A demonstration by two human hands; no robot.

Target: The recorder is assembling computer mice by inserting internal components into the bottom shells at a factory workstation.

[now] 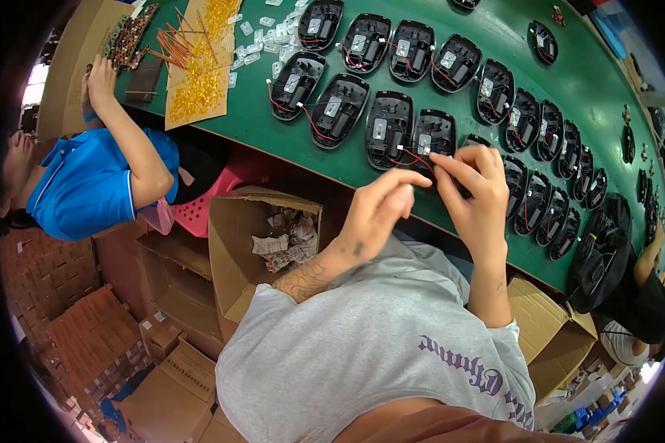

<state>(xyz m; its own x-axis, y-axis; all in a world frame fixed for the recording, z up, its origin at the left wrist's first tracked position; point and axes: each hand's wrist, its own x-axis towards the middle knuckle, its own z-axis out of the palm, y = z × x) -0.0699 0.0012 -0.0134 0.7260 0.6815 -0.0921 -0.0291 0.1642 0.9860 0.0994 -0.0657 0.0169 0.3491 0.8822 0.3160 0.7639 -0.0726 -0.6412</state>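
Black oval plastic housings lie open side up in rows on the green table. Below the nearest row, my right hand (476,181) has its fingertips closed on the thin red wire (417,156) at a black housing (434,131). A small white plug (426,150) shows by those fingertips. My left hand (377,210) is just left of it, index finger stretched toward the wire, thumb apart, nothing visible in it. Another black housing (389,125), with a clear plastic piece inside, lies just left of the first. My right fingers partly cover the housing (478,140) to the right.
Loose clear plastic pieces (277,33) lie at the far left of the table. Beside them is cardboard with small yellow parts (199,88). A person in a blue shirt (103,181) sits at left. An open carton (233,251) with crumpled paper stands below the table edge.
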